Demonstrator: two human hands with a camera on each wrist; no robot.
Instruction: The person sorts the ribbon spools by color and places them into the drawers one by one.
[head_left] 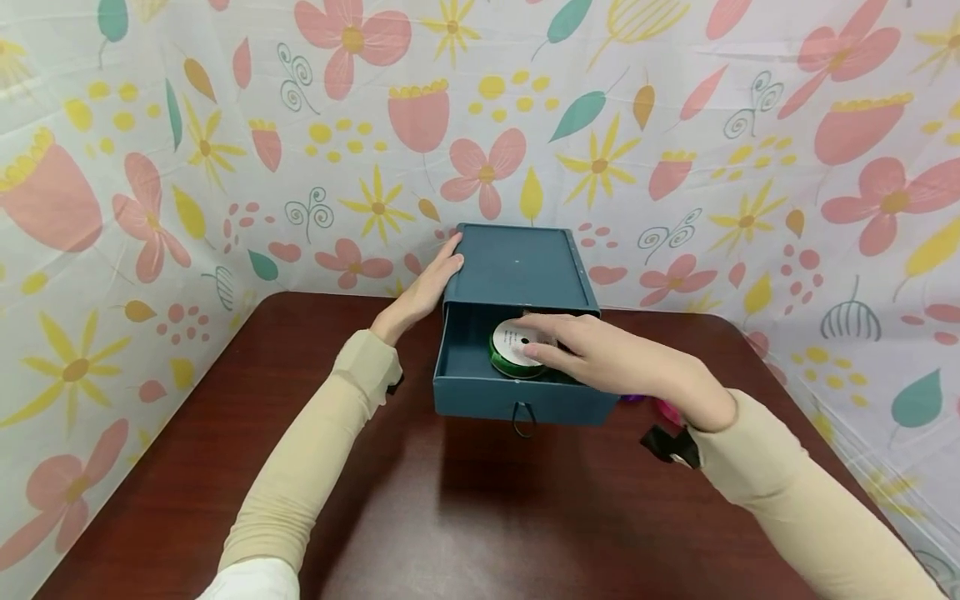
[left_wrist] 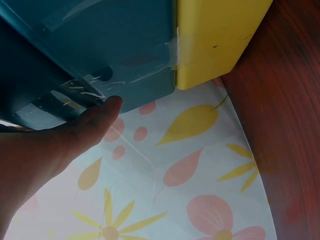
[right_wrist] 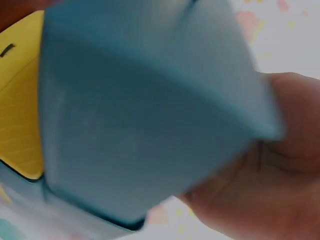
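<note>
Left hand [head_left: 422, 290] is stretched out flat-ish against the blue drawer box [head_left: 517, 268] just to its right. Right hand [head_left: 611, 354] has thumb and fingers spread over the 1 green ribbon spool [head_left: 507, 347] right beneath it, sitting inside the pulled-out drawer [head_left: 487, 396] (can't tell if the fingertips actually touch it, tbh).

Floral cloth [head_left: 487, 112] hangs round a wooden table [head_left: 480, 542], a draped booth (room type unclear).

Blue drawer [right_wrist: 135, 125], blurred — right hand [right_wrist: 265, 175] beside it, 1 yellow panel [right_wrist: 22, 115] at left.
</note>
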